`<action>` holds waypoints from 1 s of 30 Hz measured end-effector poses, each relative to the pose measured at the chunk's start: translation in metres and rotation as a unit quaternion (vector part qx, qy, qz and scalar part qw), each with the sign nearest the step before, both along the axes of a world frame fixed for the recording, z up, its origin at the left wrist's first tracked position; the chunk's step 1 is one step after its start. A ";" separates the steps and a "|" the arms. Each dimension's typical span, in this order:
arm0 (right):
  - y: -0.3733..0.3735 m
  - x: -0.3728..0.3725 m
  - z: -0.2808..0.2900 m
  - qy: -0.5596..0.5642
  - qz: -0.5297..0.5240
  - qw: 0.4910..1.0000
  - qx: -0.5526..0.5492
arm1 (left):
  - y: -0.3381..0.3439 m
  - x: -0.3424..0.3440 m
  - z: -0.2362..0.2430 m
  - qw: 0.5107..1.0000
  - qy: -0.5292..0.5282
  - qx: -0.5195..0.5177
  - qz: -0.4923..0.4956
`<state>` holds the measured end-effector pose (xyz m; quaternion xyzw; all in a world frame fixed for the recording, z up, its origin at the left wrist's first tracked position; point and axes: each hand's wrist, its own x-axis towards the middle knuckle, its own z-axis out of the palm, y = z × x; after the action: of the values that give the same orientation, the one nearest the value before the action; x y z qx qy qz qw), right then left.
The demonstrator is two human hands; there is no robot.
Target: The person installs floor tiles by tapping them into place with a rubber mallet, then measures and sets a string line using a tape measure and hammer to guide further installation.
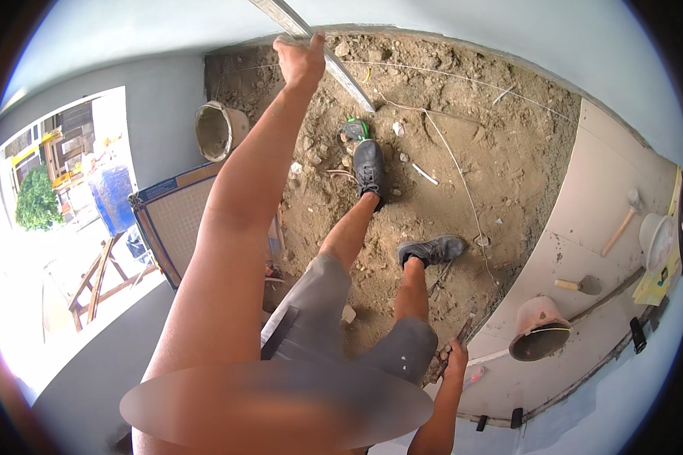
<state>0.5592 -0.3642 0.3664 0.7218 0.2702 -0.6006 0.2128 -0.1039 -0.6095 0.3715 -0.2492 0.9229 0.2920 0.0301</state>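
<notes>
My left hand is raised at the top, closed on a long metal straightedge bar that slants down to the dirt near the back wall. My right hand, low at the right, grips a narrow, dirt-coated tool whose kind I cannot make out. Below the bar's lower end lies a green-and-black tape measure. My two shoes rest on the rough sandy soil, among small stones and a short white stick. A thin string runs across the soil.
At left stand a bucket, a framed tile board and a bright doorway. Along the right, laid large tiles hold a mallet, a trowel, another bucket and a white container. Walls enclose the dirt floor.
</notes>
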 end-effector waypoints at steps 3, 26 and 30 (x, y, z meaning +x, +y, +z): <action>-0.013 -0.010 0.008 -0.047 0.024 0.999 0.014 | -0.003 -0.011 0.002 0.997 -0.055 -0.012 -0.046; -0.091 -0.280 0.014 0.053 0.243 0.968 -0.020 | -0.438 -0.214 -0.020 0.998 0.054 -0.024 0.034; -0.090 -0.284 0.018 0.040 0.263 0.964 0.016 | -0.440 -0.217 -0.029 0.996 0.049 -0.066 0.044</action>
<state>0.2754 -0.4538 0.3845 0.6036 0.4685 -0.5476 0.3411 -0.3209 -1.0493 0.3428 -0.2764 0.9288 0.2428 -0.0444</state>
